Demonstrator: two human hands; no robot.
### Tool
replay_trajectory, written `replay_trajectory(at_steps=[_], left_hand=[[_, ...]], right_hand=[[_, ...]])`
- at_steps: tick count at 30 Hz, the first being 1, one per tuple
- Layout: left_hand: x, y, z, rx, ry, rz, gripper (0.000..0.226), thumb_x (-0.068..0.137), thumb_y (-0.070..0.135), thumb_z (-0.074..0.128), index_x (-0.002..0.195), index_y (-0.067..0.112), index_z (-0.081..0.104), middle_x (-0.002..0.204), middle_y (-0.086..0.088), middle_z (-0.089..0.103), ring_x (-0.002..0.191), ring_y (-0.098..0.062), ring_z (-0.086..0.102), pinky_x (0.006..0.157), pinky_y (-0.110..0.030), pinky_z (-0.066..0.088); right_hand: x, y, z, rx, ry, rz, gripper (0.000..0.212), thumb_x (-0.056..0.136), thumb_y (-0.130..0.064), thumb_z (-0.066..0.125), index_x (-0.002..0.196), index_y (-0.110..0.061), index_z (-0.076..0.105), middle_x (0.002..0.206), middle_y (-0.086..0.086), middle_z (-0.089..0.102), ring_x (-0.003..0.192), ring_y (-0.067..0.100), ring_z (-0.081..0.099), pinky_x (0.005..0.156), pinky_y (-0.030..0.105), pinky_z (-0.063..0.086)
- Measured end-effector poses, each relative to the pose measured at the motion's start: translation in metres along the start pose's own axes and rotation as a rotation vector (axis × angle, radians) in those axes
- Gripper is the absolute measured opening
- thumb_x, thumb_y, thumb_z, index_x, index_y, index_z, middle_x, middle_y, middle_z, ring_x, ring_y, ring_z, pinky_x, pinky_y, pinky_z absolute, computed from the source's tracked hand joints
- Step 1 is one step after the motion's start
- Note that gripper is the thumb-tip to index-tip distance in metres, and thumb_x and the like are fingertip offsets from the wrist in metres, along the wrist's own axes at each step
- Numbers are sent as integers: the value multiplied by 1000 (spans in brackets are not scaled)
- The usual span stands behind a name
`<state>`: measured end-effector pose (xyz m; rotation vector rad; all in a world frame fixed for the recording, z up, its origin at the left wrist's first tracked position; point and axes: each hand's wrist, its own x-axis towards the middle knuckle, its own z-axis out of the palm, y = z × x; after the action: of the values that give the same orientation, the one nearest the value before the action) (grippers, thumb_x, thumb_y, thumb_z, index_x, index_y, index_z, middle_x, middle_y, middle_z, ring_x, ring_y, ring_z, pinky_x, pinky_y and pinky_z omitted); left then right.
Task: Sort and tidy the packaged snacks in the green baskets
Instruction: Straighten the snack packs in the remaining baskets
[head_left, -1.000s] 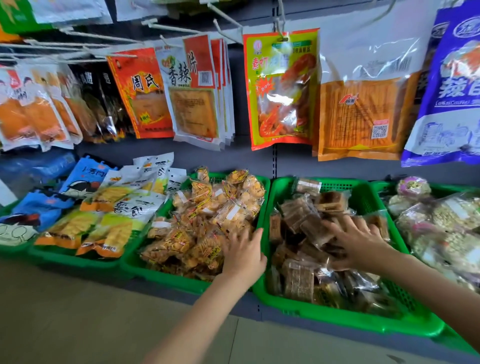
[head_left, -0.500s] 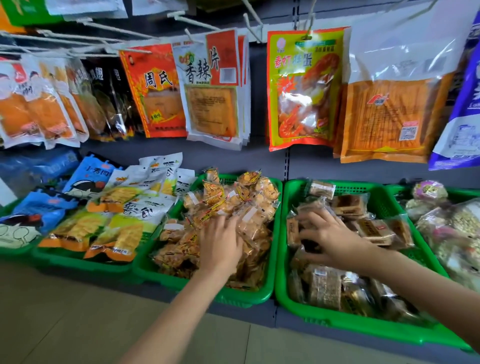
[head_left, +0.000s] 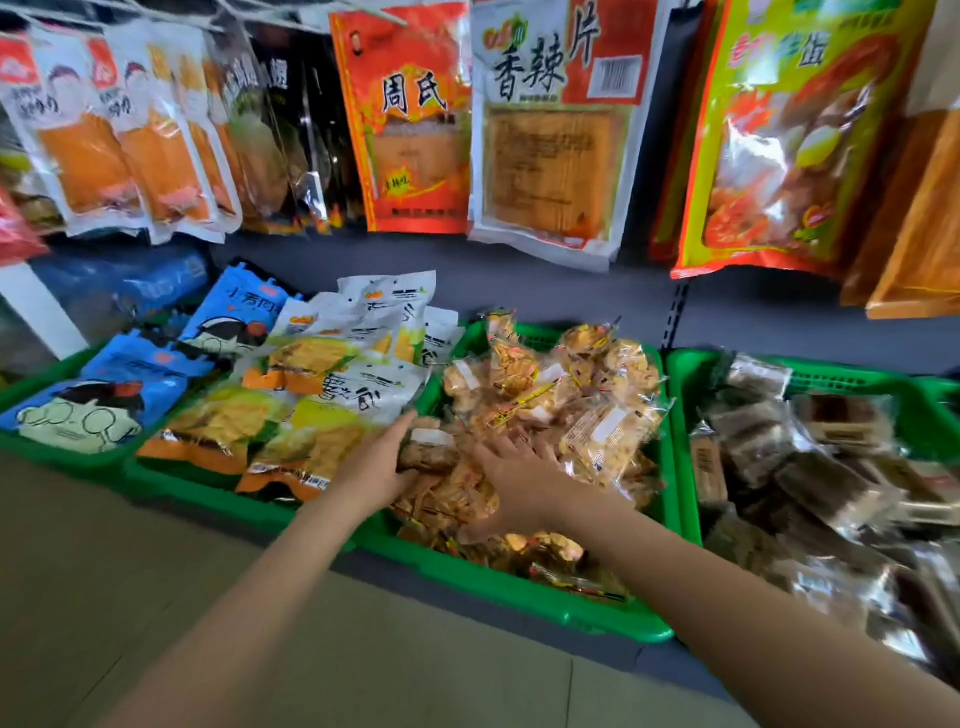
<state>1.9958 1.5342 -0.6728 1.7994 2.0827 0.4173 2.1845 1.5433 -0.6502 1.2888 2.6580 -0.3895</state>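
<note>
Your right hand had crossed from the brown-bar basket into the middle basket. In the head view, it lay open on the golden snack packs; your left hand gripped one pack at the basket's left edge. You did well to square packs gently, label up.
</note>
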Motion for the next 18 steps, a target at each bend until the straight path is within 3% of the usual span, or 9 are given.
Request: replay_trajectory(at_steps=[2, 4, 6, 7, 9, 10, 12, 15, 18], left_hand=[[4, 1, 0, 59, 19, 11, 85, 84, 23, 67, 149, 33, 13, 137, -9, 45, 105, -26, 56, 80, -37, 48], [8, 4, 1, 159, 46, 35, 83, 82, 25, 69, 147, 32, 20, 146, -7, 34, 125, -28, 42, 99, -39, 41], [11, 8, 3, 202, 87, 63, 73, 81, 22, 69, 143, 29, 30, 146, -5, 35, 131, -29, 37, 107, -40, 34], [12, 11, 3, 211, 119, 77, 64, 82, 21, 68, 138, 28, 37, 139, -6, 41, 127, -28, 41, 105, -38, 34], [11, 16, 0, 233, 210, 96, 42, 84, 24, 64, 123, 28, 48, 122, -4, 51, 117, -25, 46, 100, -34, 31], [9, 17, -2, 216, 265, 89, 36, 85, 25, 63, 118, 28, 50, 116, -3, 52, 114, -24, 47, 99, -34, 30], [5, 19, -8, 78, 403, 58, 31, 83, 24, 65, 111, 27, 52, 108, -2, 52, 106, -24, 51, 98, -37, 32], [-4, 23, -15, -289, 565, -37, 35, 82, 29, 67, 113, 21, 53, 99, -3, 50, 91, -25, 55, 88, -43, 46], [-19, 31, -6, -351, 475, -52, 31, 83, 39, 63, 107, 23, 51, 89, 2, 50, 89, -25, 55, 88, -45, 47]], right_hand=[[-1, -4, 1, -71, 47, -7, 91, 78, -53, 64, 147, -31, 8, 153, 14, 9, 137, 36, 24, 114, 59, 4], [-5, 0, -11, -73, 199, 5, 83, 77, -48, 66, 143, -32, 17, 147, 11, 17, 130, 33, 35, 114, 56, 9], [-8, 15, -33, 65, 449, 74, 72, 74, -45, 69, 133, -32, 30, 136, 7, 26, 122, 28, 43, 112, 52, 22], [-10, 25, -46, 180, 577, 117, 67, 72, -40, 72, 128, -31, 36, 131, 6, 28, 117, 26, 46, 109, 49, 31], [-17, 46, -68, 396, 722, 195, 62, 71, -25, 76, 124, -23, 42, 127, 9, 31, 105, 23, 51, 101, 29, 40], [-22, 56, -76, 463, 735, 229, 60, 73, -20, 75, 124, -20, 44, 127, 10, 31, 96, 19, 51, 91, 18, 40], [-30, 70, -81, 534, 743, 282, 58, 76, -17, 74, 125, -18, 44, 126, 11, 32, 80, 12, 49, 77, 12, 37], [-33, 73, -68, 618, 723, 309, 60, 75, -21, 76, 126, -20, 44, 124, 11, 34, 94, 20, 48, 86, 17, 35], [-29, 60, -51, 630, 671, 256, 76, 70, -31, 79, 131, -20, 36, 128, 9, 37, 113, 22, 44, 103, 30, 35]])
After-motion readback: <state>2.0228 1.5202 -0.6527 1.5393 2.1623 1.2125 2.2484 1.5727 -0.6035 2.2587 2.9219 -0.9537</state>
